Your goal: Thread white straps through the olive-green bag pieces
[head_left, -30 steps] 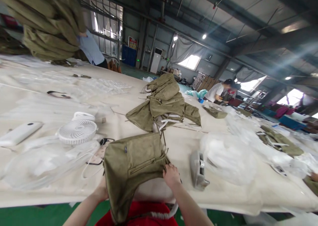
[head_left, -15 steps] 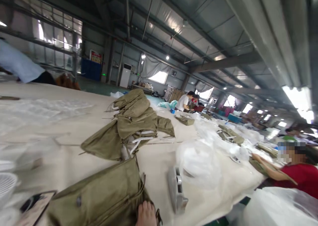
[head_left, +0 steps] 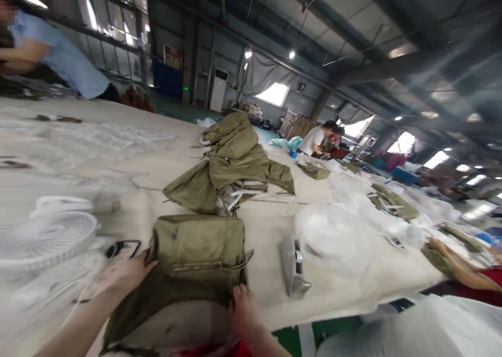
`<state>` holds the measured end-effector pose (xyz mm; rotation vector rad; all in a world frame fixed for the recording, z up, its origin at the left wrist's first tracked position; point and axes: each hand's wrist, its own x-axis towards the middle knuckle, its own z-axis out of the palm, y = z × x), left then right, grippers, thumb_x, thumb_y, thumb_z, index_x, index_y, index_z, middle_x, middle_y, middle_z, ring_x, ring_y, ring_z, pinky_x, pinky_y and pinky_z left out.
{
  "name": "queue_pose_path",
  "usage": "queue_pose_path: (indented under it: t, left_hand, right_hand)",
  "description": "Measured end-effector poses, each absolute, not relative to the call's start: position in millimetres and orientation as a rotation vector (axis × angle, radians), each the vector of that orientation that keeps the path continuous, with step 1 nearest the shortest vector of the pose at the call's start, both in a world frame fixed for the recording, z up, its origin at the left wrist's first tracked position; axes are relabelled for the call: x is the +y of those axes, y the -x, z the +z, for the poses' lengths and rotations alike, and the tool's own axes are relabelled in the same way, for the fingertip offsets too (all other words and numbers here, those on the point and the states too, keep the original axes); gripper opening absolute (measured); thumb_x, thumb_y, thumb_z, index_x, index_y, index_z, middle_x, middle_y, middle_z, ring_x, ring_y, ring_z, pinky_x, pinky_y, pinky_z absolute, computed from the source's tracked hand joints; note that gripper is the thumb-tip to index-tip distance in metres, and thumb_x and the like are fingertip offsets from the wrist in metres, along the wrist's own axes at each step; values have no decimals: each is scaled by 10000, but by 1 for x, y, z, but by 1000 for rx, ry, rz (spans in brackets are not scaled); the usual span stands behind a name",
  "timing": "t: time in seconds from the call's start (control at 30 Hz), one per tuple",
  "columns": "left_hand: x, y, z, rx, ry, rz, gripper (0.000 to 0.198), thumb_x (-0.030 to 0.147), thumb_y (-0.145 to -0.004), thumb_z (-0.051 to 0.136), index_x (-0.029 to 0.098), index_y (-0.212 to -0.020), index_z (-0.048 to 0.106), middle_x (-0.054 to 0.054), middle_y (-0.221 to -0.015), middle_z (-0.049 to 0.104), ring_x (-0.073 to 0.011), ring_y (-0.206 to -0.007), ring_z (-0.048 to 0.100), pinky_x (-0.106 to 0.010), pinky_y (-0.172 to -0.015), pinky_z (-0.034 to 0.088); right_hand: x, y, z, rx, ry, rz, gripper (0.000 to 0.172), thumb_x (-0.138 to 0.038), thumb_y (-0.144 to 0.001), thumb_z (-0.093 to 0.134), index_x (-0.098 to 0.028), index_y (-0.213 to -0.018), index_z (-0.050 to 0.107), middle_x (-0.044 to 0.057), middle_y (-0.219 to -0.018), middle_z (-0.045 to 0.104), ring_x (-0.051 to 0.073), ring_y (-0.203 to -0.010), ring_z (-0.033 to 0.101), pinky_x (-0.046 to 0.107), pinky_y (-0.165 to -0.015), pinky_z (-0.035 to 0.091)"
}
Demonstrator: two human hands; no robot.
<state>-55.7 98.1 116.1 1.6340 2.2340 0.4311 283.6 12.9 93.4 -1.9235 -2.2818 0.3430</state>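
Note:
An olive-green canvas bag (head_left: pixel 196 252) lies flat at the near edge of the big cloth-covered table (head_left: pixel 266 226), its lower part hanging over the edge. My left hand (head_left: pixel 121 276) rests against the bag's left side, fingers closed on the fabric edge, a little blurred. My right hand (head_left: pixel 243 310) pinches the bag's lower right corner. A heap of more olive bags (head_left: pixel 231 169) with white straps lies just beyond it.
A white table fan (head_left: pixel 47 237) and a dark phone (head_left: pixel 123 248) lie to the left. A grey tape dispenser (head_left: pixel 294 265) and clear plastic bags (head_left: pixel 337 237) sit to the right. Other people work at the far left, far end and right edge.
The view swung right and then back left. The bag now lies flatter on the table, and my left hand has come into view at its left side.

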Motion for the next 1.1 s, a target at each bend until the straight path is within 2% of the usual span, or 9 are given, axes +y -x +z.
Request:
queue_pose_path:
  t: [0.1, 0.17, 0.3, 0.5, 0.57, 0.67, 0.8, 0.93, 1.1]
  left_hand:
    - [79, 32, 131, 2621, -1585, 515, 602, 313, -847, 421, -84, -1296, 363, -325, -1230, 503, -386, -1133, 513, -449, -935, 379]
    - [73, -4, 136, 2560, -1856, 710, 647, 323, -876, 365, -84, -1367, 250, -320, -1334, 412, -364, -1245, 411, -442, -1030, 298]
    - [54, -59, 105, 2186, -2237, 696, 759, 479, -821, 462, 52, -1419, 273, -221, -1479, 285, -334, -1361, 249, -498, -1122, 117]
    - [38, -57, 48, 2119, -2181, 590, 885, 577, -738, 527, 108, -1440, 261, -171, -1520, 225, -315, -1390, 212, -501, -1122, 130]
    - [40, -54, 46, 2114, -2181, 587, 892, 581, -732, 530, 112, -1441, 260, -167, -1524, 215, -307, -1395, 205, -490, -1124, 135]
    - [42, -54, 48, 2110, -2186, 592, 885, 582, -730, 532, 107, -1433, 280, -170, -1523, 214, -304, -1396, 205, -484, -1124, 142]
    - [44, -54, 48, 2123, -2206, 596, 872, 588, -727, 529, 108, -1422, 310, -170, -1518, 230, -303, -1390, 222, -479, -1125, 146]
    - [44, -54, 44, 2152, -2221, 576, 866, 611, -719, 497, 106, -1407, 345, -158, -1514, 246, -288, -1386, 237, -458, -1130, 133]
    - [48, -56, 37, 2206, -2222, 666, 844, 603, -699, 419, 99, -1375, 394, -152, -1496, 291, -282, -1375, 263, -451, -1138, 104]
  right_hand:
    - [3, -286, 96, -2219, 1877, 458, 270, -152, -804, 453, -192, -1020, 610, 111, -1044, 629, 257, -1027, 574, 358, -907, 440]
    - [5, -292, 99, -2130, 1805, 582, 240, -177, -816, 457, -194, -993, 618, 99, -1013, 642, 237, -983, 595, 321, -874, 452]
    - [15, -310, 105, -1949, 1659, 830, 190, -261, -848, 453, -196, -888, 626, 68, -890, 673, 198, -848, 630, 267, -770, 473]
    - [18, -354, 109, -1854, 1823, 867, 232, -311, -850, 429, -190, -784, 616, 61, -759, 656, 205, -745, 628, 282, -679, 487]
    - [18, -365, 116, -1851, 1975, 592, 191, -264, -820, 458, -177, -820, 629, 118, -913, 652, 253, -912, 619, 344, -811, 478]
    - [25, -362, 138, -1818, 1993, 103, 305, -223, -798, 490, -132, -1074, 583, 205, -1279, 480, 322, -1226, 436, 446, -1000, 364]
    - [47, -321, 167, -1979, 1735, -19, 353, -212, -848, 436, -169, -1190, 510, 160, -1415, 344, 290, -1335, 279, 471, -1070, 278]
    - [66, -275, 162, -2229, 1744, 217, 409, -219, -804, 522, -182, -1211, 513, 135, -1259, 518, 259, -1205, 451, 414, -1028, 348]
    - [75, -259, 129, -2307, 2016, 322, 416, -247, -790, 577, -127, -1183, 511, 161, -1043, 648, 282, -981, 624, 405, -826, 488]
